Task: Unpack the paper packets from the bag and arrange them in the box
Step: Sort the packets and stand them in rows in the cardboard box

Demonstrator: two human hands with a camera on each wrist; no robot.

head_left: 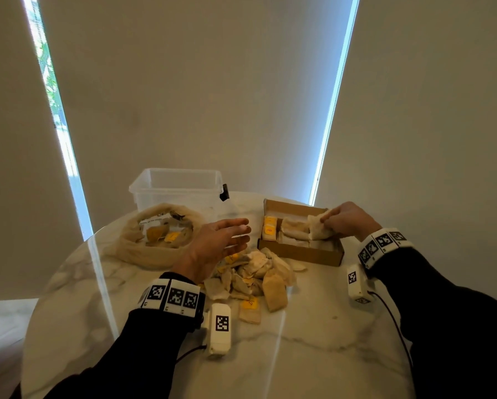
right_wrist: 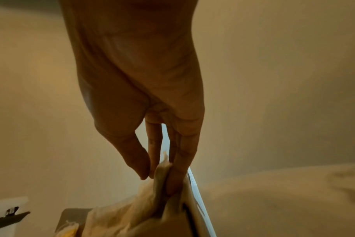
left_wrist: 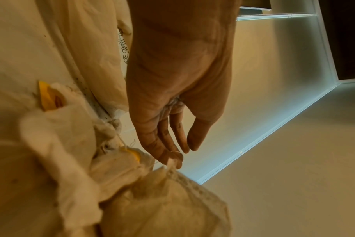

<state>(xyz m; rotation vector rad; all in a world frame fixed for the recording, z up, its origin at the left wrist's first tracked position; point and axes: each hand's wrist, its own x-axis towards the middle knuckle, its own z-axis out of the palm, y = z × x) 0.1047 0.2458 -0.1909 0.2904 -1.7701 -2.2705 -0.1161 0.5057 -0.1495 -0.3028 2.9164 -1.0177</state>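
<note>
The right hand (head_left: pixel 346 218) is pinching a paper packet (head_left: pixel 317 226) over the cardboard box (head_left: pixel 299 251), while the left hand (head_left: pixel 218 243) is hovering, fingers spread wide, above the packet pile (head_left: pixel 253 275) beside the box

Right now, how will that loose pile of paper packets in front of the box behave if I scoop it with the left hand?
The pile of packets looks thin, crumpled and floppy, so they would likely sag and slide apart rather than lift together. They seem light, lying loosely overlapped. The left hand hovers open above them; a scoop may scatter some across the smooth table.
</note>
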